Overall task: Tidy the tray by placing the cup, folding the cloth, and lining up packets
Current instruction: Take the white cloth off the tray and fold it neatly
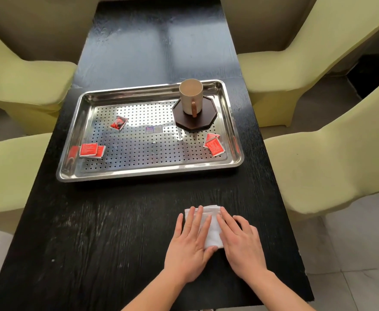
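A small folded white cloth point(213, 230) lies on the black table near me. My left hand point(191, 241) and my right hand point(240, 241) press flat on it, fingers spread, covering its two sides. Further away, a steel perforated tray point(148, 170) holds a beige cup point(190, 96) standing upright on a dark octagonal coaster point(206, 124) at its far right. Red packets lie scattered in the tray: one point(119, 123) near the middle left, two overlapping point(92, 150) at the front left, two overlapping point(214, 144) at the front right.
The black wooden table point(107, 232) is long and narrow. Yellow-green covered chairs point(20, 79) stand on both sides of it. A small label sticker point(153, 129) sits in the tray's middle.
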The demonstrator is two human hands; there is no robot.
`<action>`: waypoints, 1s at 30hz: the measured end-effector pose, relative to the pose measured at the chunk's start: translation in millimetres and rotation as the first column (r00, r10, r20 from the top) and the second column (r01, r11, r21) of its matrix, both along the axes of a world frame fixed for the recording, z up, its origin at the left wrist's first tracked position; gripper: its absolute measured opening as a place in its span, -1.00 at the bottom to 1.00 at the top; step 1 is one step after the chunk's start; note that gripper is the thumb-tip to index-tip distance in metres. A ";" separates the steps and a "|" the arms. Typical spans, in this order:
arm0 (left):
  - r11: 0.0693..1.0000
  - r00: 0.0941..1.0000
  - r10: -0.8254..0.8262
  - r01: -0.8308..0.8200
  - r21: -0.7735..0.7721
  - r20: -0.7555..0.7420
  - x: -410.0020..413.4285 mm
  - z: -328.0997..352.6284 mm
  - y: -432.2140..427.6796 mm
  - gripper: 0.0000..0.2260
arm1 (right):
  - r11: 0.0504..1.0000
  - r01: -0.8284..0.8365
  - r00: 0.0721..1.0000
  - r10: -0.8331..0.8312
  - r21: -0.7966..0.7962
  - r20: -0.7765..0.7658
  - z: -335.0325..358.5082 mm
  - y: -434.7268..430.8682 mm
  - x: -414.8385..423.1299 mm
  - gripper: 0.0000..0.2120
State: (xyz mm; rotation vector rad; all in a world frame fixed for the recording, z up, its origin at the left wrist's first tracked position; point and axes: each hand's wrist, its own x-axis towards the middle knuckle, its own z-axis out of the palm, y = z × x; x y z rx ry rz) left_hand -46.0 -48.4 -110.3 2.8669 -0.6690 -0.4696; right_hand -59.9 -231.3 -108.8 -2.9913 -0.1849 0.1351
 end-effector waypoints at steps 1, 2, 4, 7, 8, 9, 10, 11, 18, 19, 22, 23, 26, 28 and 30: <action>1.000 1.000 0.009 -0.009 0.005 0.000 -2.3 -2.8 1.3 -0.33 | 1.000 -0.002 1.000 0.002 -0.021 0.004 -1.4 1.0 -0.3 -0.51; 1.000 1.000 0.014 -0.014 0.013 -0.011 -3.9 -5.0 2.6 -0.32 | 0.999 -0.003 1.000 0.004 -0.036 0.003 -2.3 2.1 -1.0 -0.52; 1.000 0.999 0.014 -0.014 0.018 -0.035 -3.0 -8.7 4.7 -0.31 | 0.999 -0.003 1.000 0.002 -0.043 -0.013 -1.5 3.9 -0.3 -0.51; 1.000 0.999 -0.002 0.003 0.012 -0.043 -2.7 -11.9 4.4 -0.29 | 0.999 0.039 0.997 -0.038 0.011 -0.064 7.0 8.3 0.7 -0.48; 1.000 0.999 0.003 -0.002 0.010 -0.038 -2.6 -10.8 4.3 -0.29 | 0.995 0.090 0.993 -0.086 0.038 -0.083 11.5 10.5 1.0 -0.47; 1.000 0.999 0.015 -0.015 0.001 -0.032 -2.3 -9.0 4.5 -0.30 | 0.985 0.156 0.984 -0.148 0.073 -0.104 15.3 12.7 1.7 -0.46; 0.999 0.999 0.033 -0.033 -0.011 -0.027 -2.7 -7.0 5.6 -0.31 | 0.966 0.228 0.969 -0.213 0.122 -0.122 18.0 15.0 2.8 -0.45; 0.998 0.998 0.053 -0.053 -0.017 -0.014 -2.8 -4.8 8.1 -0.32 | 0.938 0.299 0.950 -0.276 0.177 -0.142 20.2 17.8 4.2 -0.44; 0.936 0.946 0.325 -0.320 0.146 -0.013 0.7 2.5 65.3 -0.36 | 0.793 0.573 0.799 -0.484 0.207 -0.356 28.2 33.6 18.9 -0.36; 0.922 0.932 0.360 -0.351 0.163 -0.030 0.8 1.5 76.1 -0.36 | 0.795 0.574 0.792 -0.479 0.194 -0.380 28.6 34.7 20.5 -0.36; 0.886 0.898 0.437 -0.420 0.197 -0.053 1.8 1.2 103.7 -0.37 | 0.778 0.603 0.755 -0.485 0.177 -0.442 29.8 38.4 24.0 -0.42; 0.874 0.886 0.461 -0.441 0.205 -0.059 3.9 2.5 110.9 -0.37 | 0.764 0.620 0.741 -0.498 0.176 -0.450 30.5 39.5 25.5 -0.41; 0.845 0.849 0.518 -0.487 0.221 -0.108 9.8 7.0 127.9 -0.37 | 0.706 0.684 0.690 -0.546 0.181 -0.475 33.4 41.9 31.3 -0.42; 0.834 0.832 0.539 -0.504 0.225 -0.133 12.6 10.0 139.5 -0.37 | 0.652 0.733 0.646 -0.579 0.193 -0.498 35.5 43.8 34.4 -0.50; 0.826 0.823 0.552 -0.516 0.227 -0.137 15.9 12.6 152.3 -0.37 | 0.573 0.788 0.590 -0.592 0.228 -0.550 36.3 46.6 36.6 -0.66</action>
